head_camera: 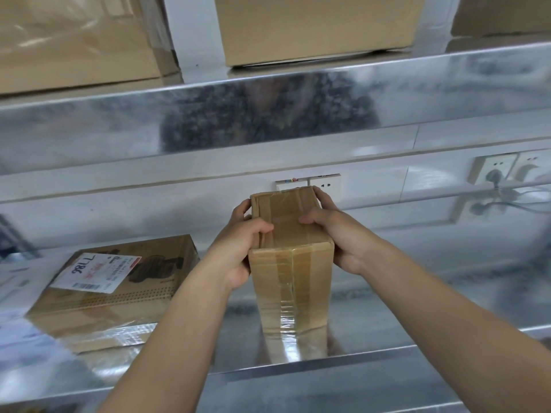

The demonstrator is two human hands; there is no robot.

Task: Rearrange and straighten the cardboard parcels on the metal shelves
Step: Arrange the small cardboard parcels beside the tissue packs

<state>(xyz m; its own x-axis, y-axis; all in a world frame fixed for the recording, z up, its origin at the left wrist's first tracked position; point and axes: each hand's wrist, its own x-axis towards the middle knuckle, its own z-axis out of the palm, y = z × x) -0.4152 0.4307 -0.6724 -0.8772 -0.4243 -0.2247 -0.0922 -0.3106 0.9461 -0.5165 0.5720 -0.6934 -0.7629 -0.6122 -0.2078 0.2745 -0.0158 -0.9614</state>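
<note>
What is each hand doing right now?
Left hand: closed, gripping the tall taped box, thumb over its top.
Right hand: closed, gripping the same box from the other side.

Two shiny metal shelves, one above the other. On the lower shelf (417, 308), a tall taped parcel (290, 281) stands upright at the centre, its base mirrored in the metal. At 8 o'clock a flat parcel (125, 305) lies with a white label (95, 272) on top. On the upper shelf (89, 120), a large box (316, 28) sits at 12 o'clock, another box (74, 40) at 10 o'clock, and a third box (501, 13) shows partly at 1 o'clock.
</note>
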